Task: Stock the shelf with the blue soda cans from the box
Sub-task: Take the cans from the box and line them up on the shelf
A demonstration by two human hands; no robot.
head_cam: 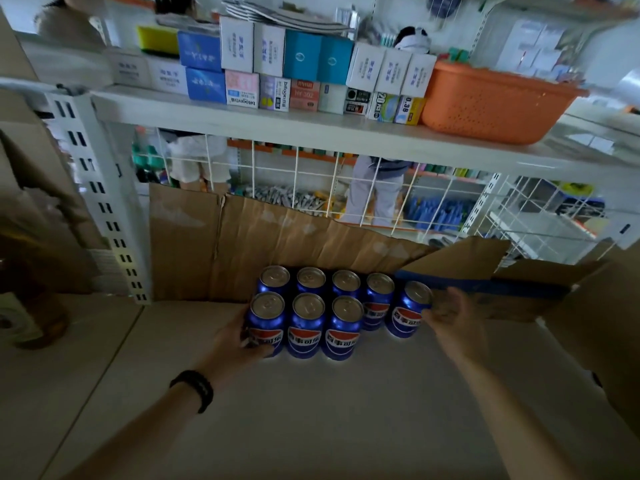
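Cans (322, 306) standing upright in two rows on shelf (311, 393), backing onto cardboard (242, 244); left hand (239, 344) gripping near-left can (266, 322), right hand (450, 315) curling round far-right can (410, 310); probably full, heavy, rigid, slick, so gripping mid-body

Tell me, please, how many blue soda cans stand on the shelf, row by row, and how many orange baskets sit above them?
Back-row blue soda cans: 4
Front-row blue soda cans: 4
Orange basket: 1
Total: 9
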